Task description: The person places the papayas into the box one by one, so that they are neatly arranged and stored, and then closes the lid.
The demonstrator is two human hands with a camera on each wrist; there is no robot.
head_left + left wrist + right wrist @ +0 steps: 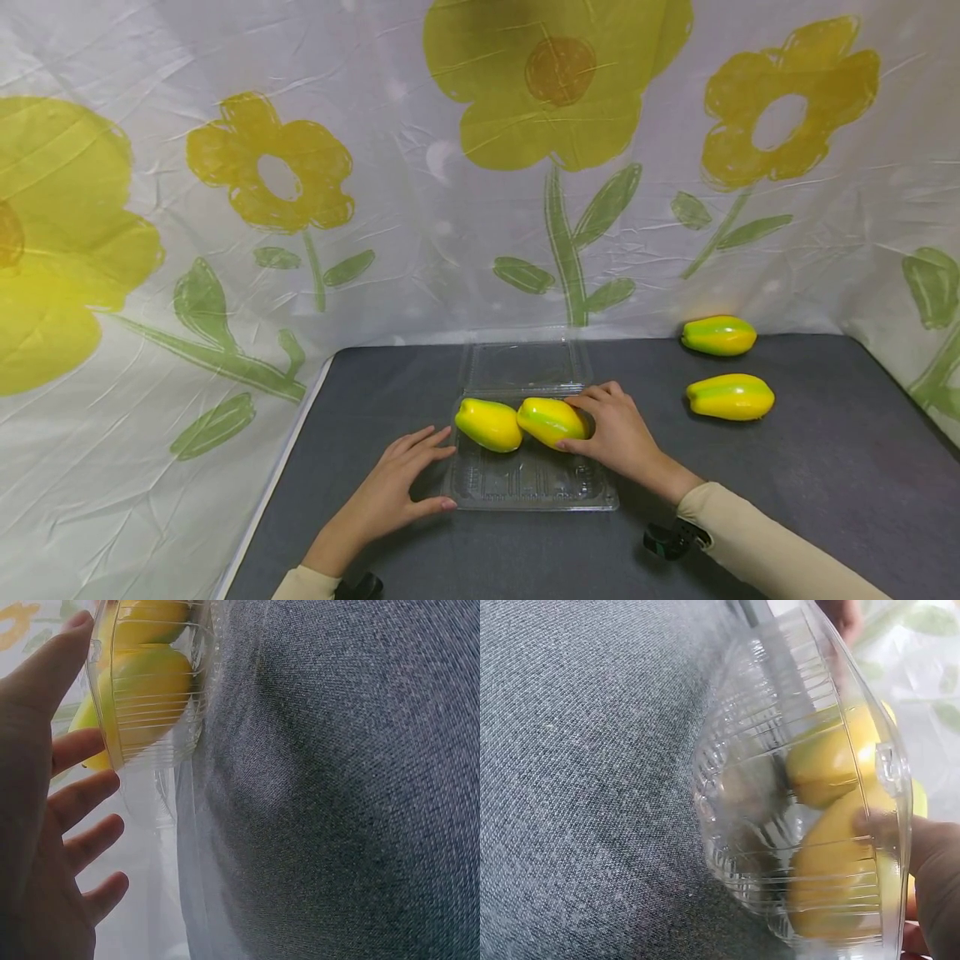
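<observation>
A clear plastic clamshell box [525, 492] lies with its lid [525, 367] folded back. Two yellow-green papayas sit side by side in its base: a left papaya [487, 425] and a right papaya [551, 421]. My right hand [618, 433] grips the right papaya, thumb on the near side and fingers on the far side. In the right wrist view, the thumb [885, 825] shows through the box wall against that papaya [836, 877]. My left hand [401, 479] is spread at the box's left side; whether its fingertips touch the rim I cannot tell.
Two more papayas lie on the dark grey table [825, 475] to the right, one farther back [718, 336] and one nearer [731, 397]. A white cloth with printed flowers [420, 208] hangs behind the table. The wrists carry black straps [671, 540].
</observation>
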